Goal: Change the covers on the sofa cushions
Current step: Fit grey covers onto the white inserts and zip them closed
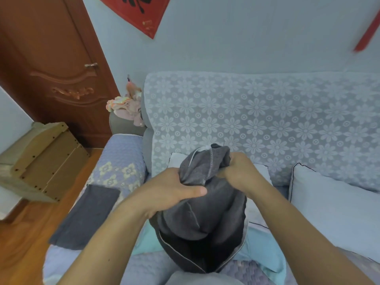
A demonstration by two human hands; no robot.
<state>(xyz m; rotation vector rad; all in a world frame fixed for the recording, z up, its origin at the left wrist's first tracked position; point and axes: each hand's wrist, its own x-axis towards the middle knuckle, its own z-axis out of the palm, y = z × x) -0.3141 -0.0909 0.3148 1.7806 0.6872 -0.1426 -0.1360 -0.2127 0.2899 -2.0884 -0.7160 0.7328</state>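
My left hand (176,189) grips a bunched fold of the dark grey cover (202,204), thumb pressed flat across the front of the fabric, fingers wrapped behind. My right hand (238,171) is closed tight on the gathered top of the same cover, just beside the left, fingers hidden in the cloth. Between the two hands the cover's upper end stands up in a twisted peak showing a pale stitched seam. Below the hands the cover hangs as a full, rounded bag; its open mouth, edged with a light zip line, gapes toward me at the front edge of the sofa (257,120) seat. Whether a cushion sits inside I cannot tell. Under and behind the cover lies a pale blue cushion (261,243) on the seat, and a white cushion (337,208) with dark piping leans against the backrest toward the sofa's right end. The backrest wears a lace throw with flower pattern. On the left armrest, over a quilted lilac protector, a folded dark grey cloth (86,214) lies flat. A heap of pink clothing (127,108) sits on the far left corner of the sofa. Beyond: a cardboard box (43,163) on wooden floor, a brown door (51,58), a red hanging (141,11) on the wall.
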